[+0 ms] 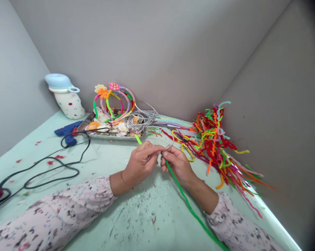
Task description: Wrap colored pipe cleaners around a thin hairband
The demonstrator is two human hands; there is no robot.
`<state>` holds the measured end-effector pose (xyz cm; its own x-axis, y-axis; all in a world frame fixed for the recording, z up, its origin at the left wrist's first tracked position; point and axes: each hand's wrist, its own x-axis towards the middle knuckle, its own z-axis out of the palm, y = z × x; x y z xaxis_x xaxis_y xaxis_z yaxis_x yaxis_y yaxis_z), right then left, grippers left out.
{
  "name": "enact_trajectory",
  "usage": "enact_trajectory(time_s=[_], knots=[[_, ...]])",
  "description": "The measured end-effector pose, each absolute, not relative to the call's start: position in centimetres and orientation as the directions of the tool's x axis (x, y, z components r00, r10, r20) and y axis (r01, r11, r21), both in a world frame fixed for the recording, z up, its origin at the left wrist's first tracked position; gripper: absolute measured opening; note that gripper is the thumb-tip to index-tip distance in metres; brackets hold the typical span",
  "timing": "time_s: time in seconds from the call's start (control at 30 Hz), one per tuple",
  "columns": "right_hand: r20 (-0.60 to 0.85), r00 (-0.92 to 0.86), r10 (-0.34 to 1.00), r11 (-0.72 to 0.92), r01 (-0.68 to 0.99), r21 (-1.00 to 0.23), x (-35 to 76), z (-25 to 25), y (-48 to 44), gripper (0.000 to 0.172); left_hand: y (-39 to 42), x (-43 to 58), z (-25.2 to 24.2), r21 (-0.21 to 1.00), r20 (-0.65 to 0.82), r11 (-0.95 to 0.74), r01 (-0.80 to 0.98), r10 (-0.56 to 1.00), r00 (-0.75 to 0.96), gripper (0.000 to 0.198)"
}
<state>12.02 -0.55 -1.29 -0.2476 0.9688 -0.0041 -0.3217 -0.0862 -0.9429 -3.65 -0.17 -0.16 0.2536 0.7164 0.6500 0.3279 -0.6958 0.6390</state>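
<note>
My left hand point(141, 161) and my right hand point(178, 164) meet over the middle of the table, fingertips pinched together. A thin grey wire point(173, 140) curves up and away from between their fingertips. From my right hand's fingers a long green pipe cleaner point(188, 204) trails down toward the front edge. Just beyond my left hand a short lime-green fuzzy end point(137, 139) sticks out; the fingers hide whether it joins the wire. The exact pinch point is mostly covered.
Behind my hands, a metal tray point(115, 137) holds scraps, finished fuzzy hoops point(126, 101) and grey wire coils point(144, 118). Left are a blue glue gun point(69, 130), its black cord point(52, 158) and a bottle point(68, 101). Pipe cleaners point(212, 136) heap at right, against the wall.
</note>
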Motion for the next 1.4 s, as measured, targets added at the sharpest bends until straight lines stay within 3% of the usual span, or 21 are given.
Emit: enact_trajectory(time_s=[0.23, 0.47, 0.73, 0.97, 1.4], knots=[[0.002, -0.256, 0.967, -0.087, -0.335, -0.938, 12.0, -1.4, -0.5, 0.018, -0.3, -3.7, 0.0, 0.66, 0.601, -0.658, 0.363, 0.752, 0.27, 0.023], [0.021, -0.254, 0.967, -0.056, -0.293, -0.955, 12.2, -1.9, -0.5, 0.017, -0.2, -3.7, -0.3, 0.784, 0.486, -0.549, 0.288, 0.833, 0.263, 0.015], [0.064, -0.239, 0.969, 0.012, -0.214, -0.977, 12.2, -1.9, -0.5, 0.017, -0.2, -3.2, 0.4, 0.943, 0.257, -0.29, 0.165, 0.946, 0.199, 0.021], [0.102, -0.227, 0.969, 0.064, -0.167, -0.984, 12.5, -2.1, -0.3, 0.015, 0.2, -3.1, 0.9, 0.959, 0.151, -0.204, 0.197, 0.955, 0.257, 0.025], [0.113, -0.216, 0.97, 0.083, -0.14, -0.987, 12.6, -2.2, -0.2, 0.014, 0.9, -3.3, 0.9, 0.933, 0.145, -0.248, 0.262, 0.923, 0.357, 0.024]])
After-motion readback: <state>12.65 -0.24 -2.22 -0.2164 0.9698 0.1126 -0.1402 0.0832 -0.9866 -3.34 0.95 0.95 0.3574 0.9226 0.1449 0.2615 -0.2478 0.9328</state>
